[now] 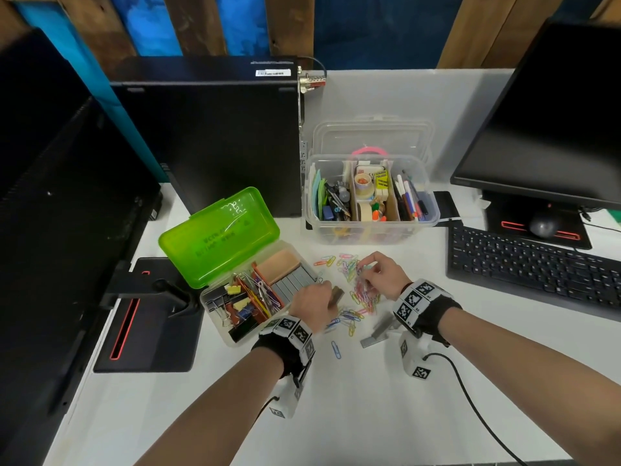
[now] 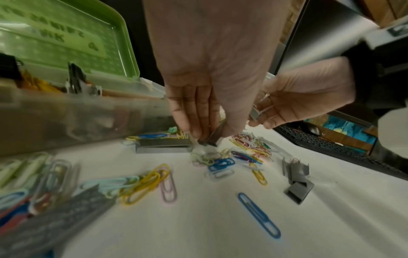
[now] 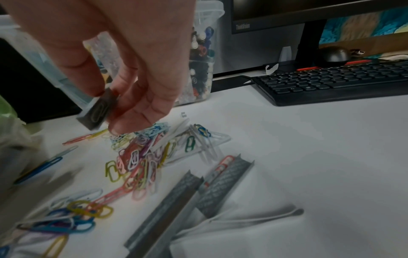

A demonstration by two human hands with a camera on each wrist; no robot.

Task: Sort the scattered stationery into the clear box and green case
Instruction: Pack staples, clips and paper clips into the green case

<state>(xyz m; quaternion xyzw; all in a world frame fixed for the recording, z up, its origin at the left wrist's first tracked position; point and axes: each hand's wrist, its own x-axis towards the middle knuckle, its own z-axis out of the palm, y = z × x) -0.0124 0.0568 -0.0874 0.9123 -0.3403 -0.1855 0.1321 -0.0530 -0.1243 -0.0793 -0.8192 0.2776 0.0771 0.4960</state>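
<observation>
Seemingly both hands are picking staple strips out of the loose pile. From the head camera, the left hand (image 1: 314, 302) is curled down over a short block of staples (image 1: 337, 295), with the green case (image 1: 235, 260) just to its left, lid propped open, so the drop is short. The right hand (image 1: 383, 275) hovers over the heap of coloured paper clips (image 1: 361, 290), fingers bunched on something small. The clear box (image 1: 371, 193) stands beyond both hands, well apart, already holding pens and tape. More staple strips (image 1: 378, 331) lie just before the right wrist.

From the left wrist, the left fingers (image 2: 196, 113) and thumb pinch the staple block (image 2: 213, 138) by its sides, long axis slanting from the desk up and away toward the right hand (image 2: 302, 103), low end touching or nearly touching the clips. That hand pinches a second small strip (image 2: 256, 113). Another long strip (image 2: 163, 145) lies flat beside the case wall, running left to right.

From the right wrist, the right hand's fingers (image 3: 141, 97) grip the short strip (image 3: 98, 110) tilted, low end to the left, with a single clip clinging to its face, which I judge needs shaking off. Two strips (image 3: 187, 197) lie below it, pointing away.
</observation>
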